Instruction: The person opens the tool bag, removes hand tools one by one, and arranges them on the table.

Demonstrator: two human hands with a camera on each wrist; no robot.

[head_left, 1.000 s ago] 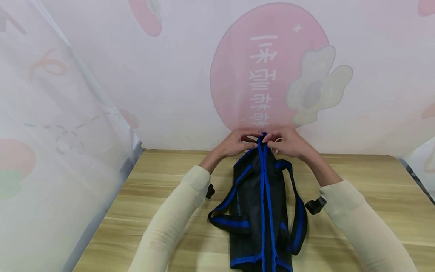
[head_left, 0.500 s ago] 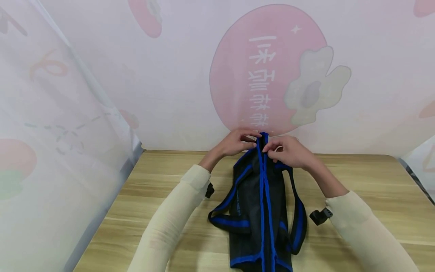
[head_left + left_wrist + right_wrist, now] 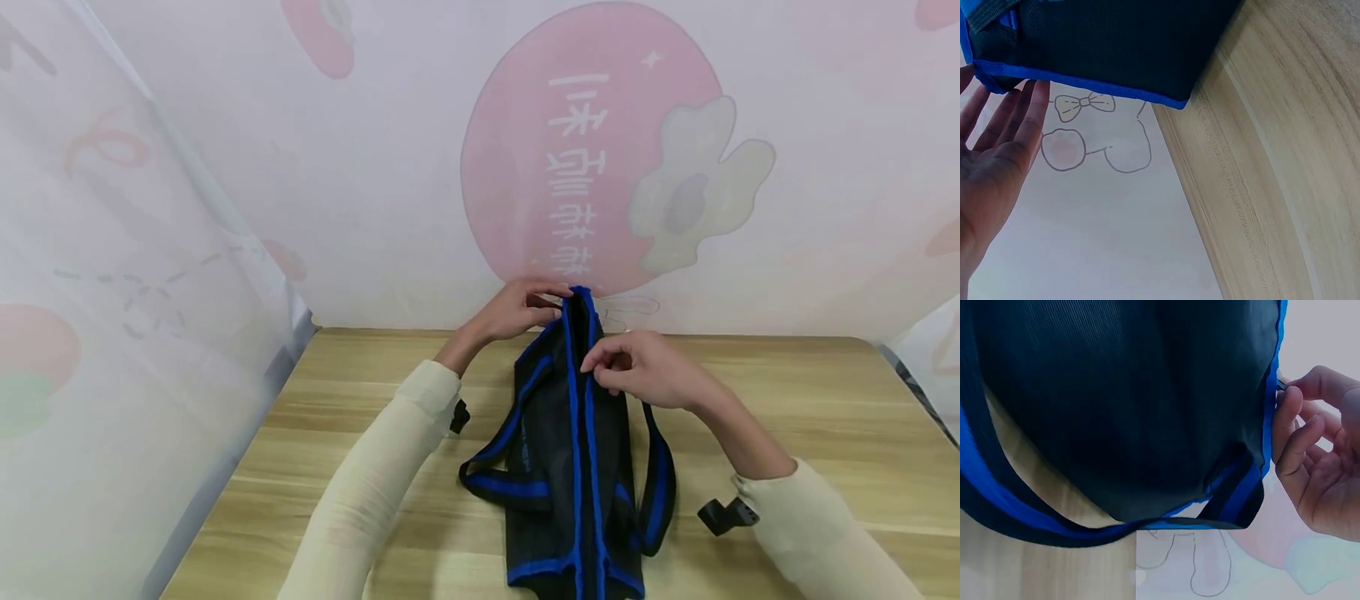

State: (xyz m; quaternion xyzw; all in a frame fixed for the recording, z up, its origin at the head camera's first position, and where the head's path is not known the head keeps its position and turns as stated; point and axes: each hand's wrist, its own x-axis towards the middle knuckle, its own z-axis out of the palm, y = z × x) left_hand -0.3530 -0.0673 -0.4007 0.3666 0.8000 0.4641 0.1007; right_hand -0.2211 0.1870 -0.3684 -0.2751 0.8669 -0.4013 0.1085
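Observation:
A black fabric bag [image 3: 547,533] with blue trim stands lengthwise on the table in the head view, its top opening running away from me. At the far end my left hand [image 3: 513,312] pinches the blue-edged corner between thumb and fingers; the left wrist view shows its fingers [image 3: 1032,115] against that corner. My right hand [image 3: 652,369] is over the top seam, thumb and forefinger pinching a small dark zipper pull [image 3: 1282,385]. Behind it, the two blue edges stand apart with a dark gap; nearer me they lie close together.
Black-and-blue carry straps hang on both sides, the left strap [image 3: 517,487] and the right strap [image 3: 660,496]. The wood-grain table [image 3: 390,367] meets a printed white backdrop [image 3: 390,208] just beyond the bag. Another white sheet [image 3: 150,250] hangs along the left.
My right hand has drawn the zipper pull from the far end toward me, and the bag's top has parted behind it. The left hand stays at the far corner.

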